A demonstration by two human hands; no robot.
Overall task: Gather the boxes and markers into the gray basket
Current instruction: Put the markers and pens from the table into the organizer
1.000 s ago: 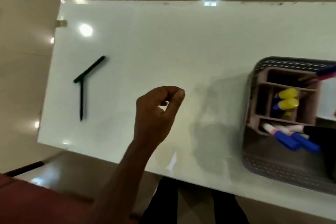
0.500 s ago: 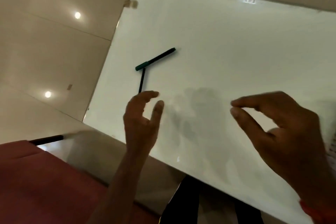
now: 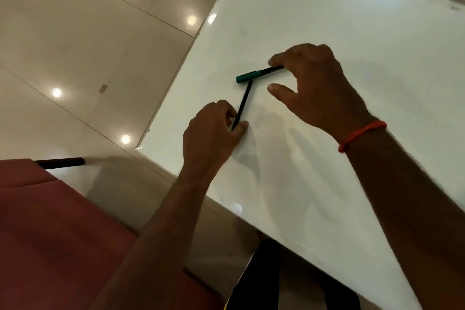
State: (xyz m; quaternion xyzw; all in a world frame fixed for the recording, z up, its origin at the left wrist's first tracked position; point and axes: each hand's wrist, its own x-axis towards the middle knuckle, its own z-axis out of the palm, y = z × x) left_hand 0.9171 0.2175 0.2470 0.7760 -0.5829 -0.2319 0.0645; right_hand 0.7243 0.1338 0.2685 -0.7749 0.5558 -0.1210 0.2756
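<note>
Off the white table's (image 3: 352, 20) near left corner sits a red seat (image 3: 50, 234). Just past the table's near edge the left hand (image 3: 214, 131) pinches the near end of a thin black marker (image 3: 243, 103) between thumb and curled fingers, and the marker's far tip meets, or all but meets, the green-capped marker (image 3: 259, 74) lying crosswise farther in on the table. The right hand (image 3: 314, 83), a red band (image 3: 362, 134) on its wrist, sets its fingertips on that marker's dark end with the thumb held apart on the near side — whether it truly grips I cannot tell.
</note>
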